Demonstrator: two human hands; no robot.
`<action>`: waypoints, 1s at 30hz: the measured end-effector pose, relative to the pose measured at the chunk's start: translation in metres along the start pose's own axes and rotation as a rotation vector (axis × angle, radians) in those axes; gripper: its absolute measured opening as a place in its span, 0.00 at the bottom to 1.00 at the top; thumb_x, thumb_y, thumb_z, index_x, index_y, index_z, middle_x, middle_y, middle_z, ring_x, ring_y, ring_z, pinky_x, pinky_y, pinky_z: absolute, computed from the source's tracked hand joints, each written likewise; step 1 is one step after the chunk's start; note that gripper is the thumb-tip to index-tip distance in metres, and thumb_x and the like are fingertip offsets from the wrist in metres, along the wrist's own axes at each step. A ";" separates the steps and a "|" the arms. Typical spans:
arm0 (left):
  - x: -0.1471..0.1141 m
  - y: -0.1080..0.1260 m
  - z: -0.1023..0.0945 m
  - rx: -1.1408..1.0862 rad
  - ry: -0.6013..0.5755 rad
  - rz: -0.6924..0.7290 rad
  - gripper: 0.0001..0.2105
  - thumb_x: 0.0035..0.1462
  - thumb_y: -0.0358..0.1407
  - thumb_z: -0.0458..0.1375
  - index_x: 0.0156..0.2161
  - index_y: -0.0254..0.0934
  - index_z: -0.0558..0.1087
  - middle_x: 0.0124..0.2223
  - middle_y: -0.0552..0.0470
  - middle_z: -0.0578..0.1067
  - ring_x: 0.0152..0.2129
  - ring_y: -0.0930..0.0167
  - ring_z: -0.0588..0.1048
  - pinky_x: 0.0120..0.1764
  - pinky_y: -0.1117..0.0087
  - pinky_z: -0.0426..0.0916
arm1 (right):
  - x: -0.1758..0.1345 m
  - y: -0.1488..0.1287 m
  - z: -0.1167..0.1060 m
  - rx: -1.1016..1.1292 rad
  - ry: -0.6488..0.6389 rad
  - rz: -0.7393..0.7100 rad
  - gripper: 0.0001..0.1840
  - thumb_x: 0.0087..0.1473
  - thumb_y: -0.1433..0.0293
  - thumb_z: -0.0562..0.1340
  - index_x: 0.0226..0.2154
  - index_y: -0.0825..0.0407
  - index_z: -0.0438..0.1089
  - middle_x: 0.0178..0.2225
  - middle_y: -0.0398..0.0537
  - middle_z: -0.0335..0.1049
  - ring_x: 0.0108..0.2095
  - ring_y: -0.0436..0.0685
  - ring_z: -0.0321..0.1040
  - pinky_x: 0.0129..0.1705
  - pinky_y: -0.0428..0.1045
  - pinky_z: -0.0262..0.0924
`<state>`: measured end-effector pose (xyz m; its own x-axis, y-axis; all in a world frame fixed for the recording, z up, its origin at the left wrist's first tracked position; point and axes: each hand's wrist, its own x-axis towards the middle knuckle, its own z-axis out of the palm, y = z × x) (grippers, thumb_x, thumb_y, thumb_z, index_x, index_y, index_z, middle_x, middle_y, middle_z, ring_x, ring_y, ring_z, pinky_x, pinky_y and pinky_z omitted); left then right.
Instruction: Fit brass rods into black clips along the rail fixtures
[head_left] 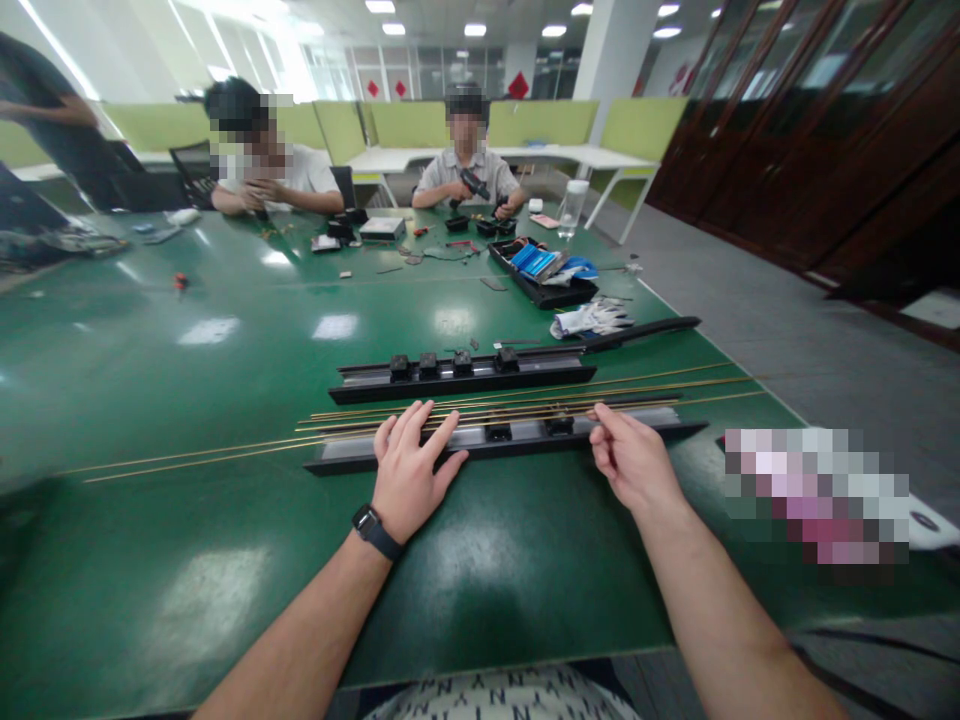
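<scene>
Several thin gold-coloured rods (517, 411) lie lengthwise across a black and silver rail (352, 452) in front of me. My left hand (412, 460), with a dark watch on its wrist, rests over the rods and the rail with fingers spread. Toward the rail's right end, my right hand (630, 455) is closed, thumb and forefinger pinched at a gold-coloured rod. Small black blocks (559, 420) sit in the rail between my hands. Behind it lies a second black rail (465, 380) with several square black blocks in its channel.
Past the rails are white work gloves (592, 318) and a black tray (551, 290) of blue packs. A blurred-out item (817, 495) lies at the right table edge. Across the green table (225, 400) two people sit working, one holding a power drill (474, 182). A clear bottle (572, 210) stands farther back.
</scene>
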<state>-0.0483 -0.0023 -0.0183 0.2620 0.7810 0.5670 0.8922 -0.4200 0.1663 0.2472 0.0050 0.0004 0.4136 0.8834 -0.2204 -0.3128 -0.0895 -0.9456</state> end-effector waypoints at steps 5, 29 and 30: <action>0.000 0.000 0.000 -0.001 0.004 0.003 0.22 0.63 0.45 0.58 0.61 0.48 0.69 0.64 0.42 0.66 0.63 0.58 0.62 0.64 0.52 0.49 | 0.001 0.002 -0.001 -0.013 -0.007 0.011 0.19 0.46 0.56 0.73 0.31 0.54 0.72 0.17 0.41 0.68 0.10 0.44 0.55 0.06 0.39 0.40; 0.000 0.000 0.000 0.003 0.001 0.000 0.22 0.63 0.46 0.57 0.61 0.49 0.69 0.64 0.42 0.66 0.64 0.58 0.62 0.64 0.51 0.49 | 0.001 0.001 0.000 -0.007 0.001 0.003 0.18 0.46 0.59 0.73 0.30 0.55 0.72 0.18 0.41 0.68 0.10 0.44 0.54 0.06 0.39 0.40; 0.000 0.000 0.000 0.005 0.000 0.002 0.22 0.63 0.46 0.57 0.61 0.49 0.69 0.64 0.42 0.66 0.64 0.58 0.62 0.64 0.51 0.49 | 0.001 0.001 0.000 -0.013 -0.005 0.000 0.18 0.46 0.58 0.73 0.30 0.55 0.72 0.18 0.41 0.68 0.10 0.44 0.54 0.06 0.39 0.40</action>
<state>-0.0485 -0.0023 -0.0183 0.2639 0.7803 0.5671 0.8934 -0.4193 0.1612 0.2472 0.0054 -0.0012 0.4093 0.8857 -0.2193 -0.3017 -0.0955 -0.9486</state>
